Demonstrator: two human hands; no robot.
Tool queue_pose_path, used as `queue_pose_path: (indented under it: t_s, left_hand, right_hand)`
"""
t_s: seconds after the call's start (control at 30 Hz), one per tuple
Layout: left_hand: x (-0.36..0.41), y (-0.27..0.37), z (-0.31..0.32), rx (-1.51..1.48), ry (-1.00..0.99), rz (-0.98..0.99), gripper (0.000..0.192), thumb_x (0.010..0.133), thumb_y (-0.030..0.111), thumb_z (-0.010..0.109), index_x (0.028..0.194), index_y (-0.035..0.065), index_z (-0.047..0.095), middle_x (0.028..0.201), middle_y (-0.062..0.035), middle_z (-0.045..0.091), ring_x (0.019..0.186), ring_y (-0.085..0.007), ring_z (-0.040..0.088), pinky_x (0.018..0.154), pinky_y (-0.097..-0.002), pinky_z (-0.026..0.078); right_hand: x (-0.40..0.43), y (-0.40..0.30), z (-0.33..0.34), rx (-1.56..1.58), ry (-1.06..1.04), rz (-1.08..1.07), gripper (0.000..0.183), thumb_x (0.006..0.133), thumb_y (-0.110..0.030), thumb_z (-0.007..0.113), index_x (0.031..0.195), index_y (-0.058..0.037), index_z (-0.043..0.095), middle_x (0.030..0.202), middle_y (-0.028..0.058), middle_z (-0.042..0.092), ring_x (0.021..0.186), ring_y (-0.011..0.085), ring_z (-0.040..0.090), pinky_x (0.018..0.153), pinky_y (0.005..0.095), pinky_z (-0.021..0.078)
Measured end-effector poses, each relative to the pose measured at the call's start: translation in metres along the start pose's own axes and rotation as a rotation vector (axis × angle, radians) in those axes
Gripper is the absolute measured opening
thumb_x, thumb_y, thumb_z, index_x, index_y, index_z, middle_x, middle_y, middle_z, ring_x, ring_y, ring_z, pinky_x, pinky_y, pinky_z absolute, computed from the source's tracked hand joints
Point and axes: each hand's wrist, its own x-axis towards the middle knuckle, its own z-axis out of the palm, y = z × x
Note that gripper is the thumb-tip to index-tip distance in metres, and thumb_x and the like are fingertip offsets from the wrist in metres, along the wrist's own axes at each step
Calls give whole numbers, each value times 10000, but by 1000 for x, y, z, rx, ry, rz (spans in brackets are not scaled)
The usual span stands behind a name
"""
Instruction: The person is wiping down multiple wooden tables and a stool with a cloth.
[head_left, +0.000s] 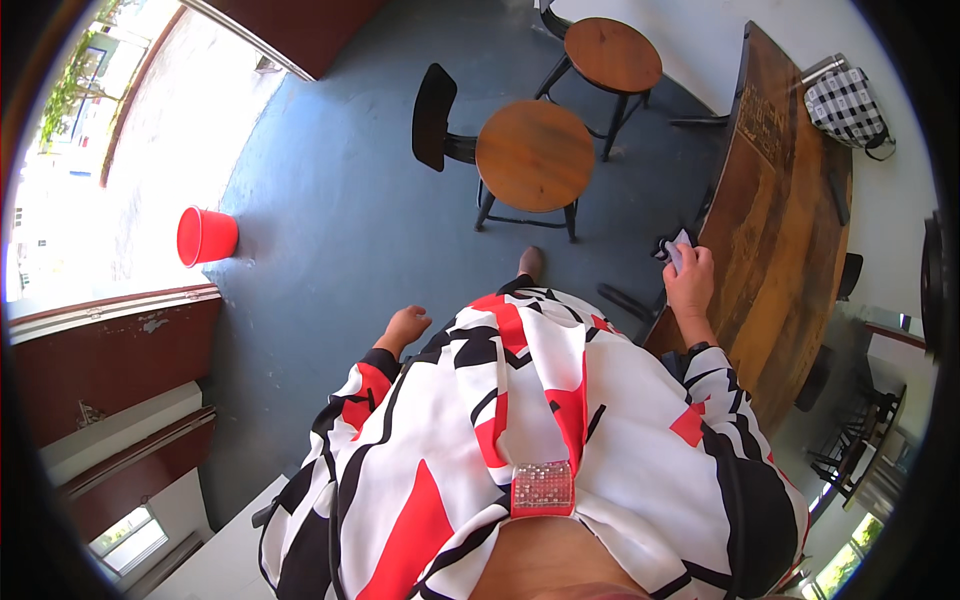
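Note:
My right hand (688, 289) is shut on a crumpled grey and dark cloth (676, 249). It hangs beside the near long edge of the wooden table (780, 217), at the right. My left hand (406, 328) hangs in front of my body over the floor, holding nothing, its fingers loosely bent. Ahead of me stands a chair with a round wooden seat (535, 155) and a black backrest (434, 117). One of my shoes (531, 261) shows just short of this chair.
A second round-seated chair (613, 54) stands farther off by the wall. On the table are a checkered bag (846, 107), a metal flask (823, 69) and a dark flat object (838, 198). A red bucket (208, 236) sits on the floor near the bright doorway at left.

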Motion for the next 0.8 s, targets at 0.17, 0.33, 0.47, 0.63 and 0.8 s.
queue_pose_path:
  t_s: [0.17,0.33,0.47,0.63,0.8]
  left_hand:
    - [53,85,-62,13,145,113,436,798,317,585,1142,52,629,1028,-195,667,1001,-352,622,882,-396,489]
    - [113,153,-128,-49,467,216,458,816,294,591,1208,59,571,1077,-191,644,1026,-360,603,891,-417,478]
    - [151,192,-173,-33,569,245,542,820,295,595,1286,40,488,1187,-213,587,1115,-372,549,948,-422,443]
    - [199,216,-210,34,487,199,616,829,330,597,1336,24,428,1277,-231,529,1189,-385,500,992,-427,415]
    - [254,219,-227,130,392,194,685,830,409,608,1357,14,421,1260,-223,561,1155,-366,550,958,-406,446]
  right_hand:
    - [60,-13,25,177,-162,88,331,740,-184,653,1061,-107,624,1006,135,571,937,348,580,807,422,491]
    - [90,-36,70,380,-314,178,372,757,-250,630,1085,-75,650,997,178,626,948,347,597,851,405,480]
    - [86,-49,93,431,-462,280,417,761,-295,611,1108,-66,647,1029,195,632,978,348,597,872,401,471]
    - [65,-65,110,526,-483,402,420,751,-289,607,1093,-48,649,998,207,647,940,360,615,841,410,481]
    - [59,-95,108,538,-508,514,412,750,-270,603,1076,-22,647,963,221,650,908,360,623,827,407,482]
